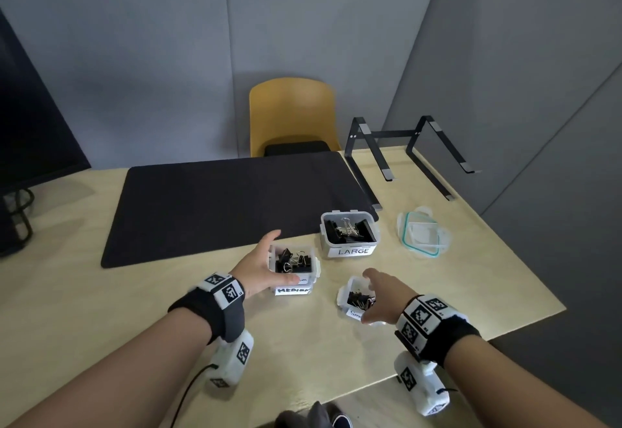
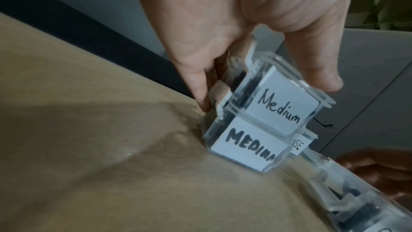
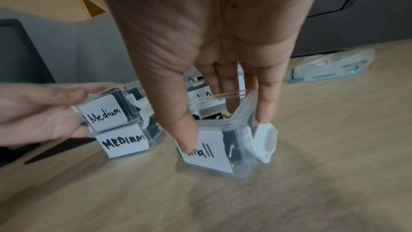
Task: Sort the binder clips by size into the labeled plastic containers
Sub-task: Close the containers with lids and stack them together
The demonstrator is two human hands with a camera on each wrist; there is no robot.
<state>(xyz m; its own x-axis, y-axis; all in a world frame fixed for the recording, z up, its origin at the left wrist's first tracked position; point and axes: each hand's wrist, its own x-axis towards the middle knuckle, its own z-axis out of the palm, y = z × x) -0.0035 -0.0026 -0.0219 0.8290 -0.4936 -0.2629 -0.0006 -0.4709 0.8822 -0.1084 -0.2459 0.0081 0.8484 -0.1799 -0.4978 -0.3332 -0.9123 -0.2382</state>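
Observation:
Two clear containers labeled Medium stand stacked: the upper one (image 1: 311, 261) (image 2: 283, 101) on the lower one (image 1: 292, 290) (image 2: 245, 145). Black binder clips (image 1: 290, 261) fill the upper. My left hand (image 1: 274, 259) grips the upper container, thumb (image 2: 321, 73) at its near edge and fingers (image 2: 200, 91) down its left side. My right hand (image 1: 373, 294) grips the Small container (image 1: 350, 293) (image 3: 223, 156), tilted on the table, thumb (image 3: 187, 135) on its label and fingers (image 3: 265, 108) on the far and right walls. The Large container (image 1: 353, 251) holds big clips behind them.
Clear lids with a teal seal (image 1: 420, 232) (image 3: 330, 70) lie right of the Large container. A black desk mat (image 1: 218, 202) covers the table's far middle, a black laptop stand (image 1: 404, 151) sits at the back right, and a monitor (image 1: 20, 125) stands at the left. The table edge (image 1: 505, 333) runs close on the right.

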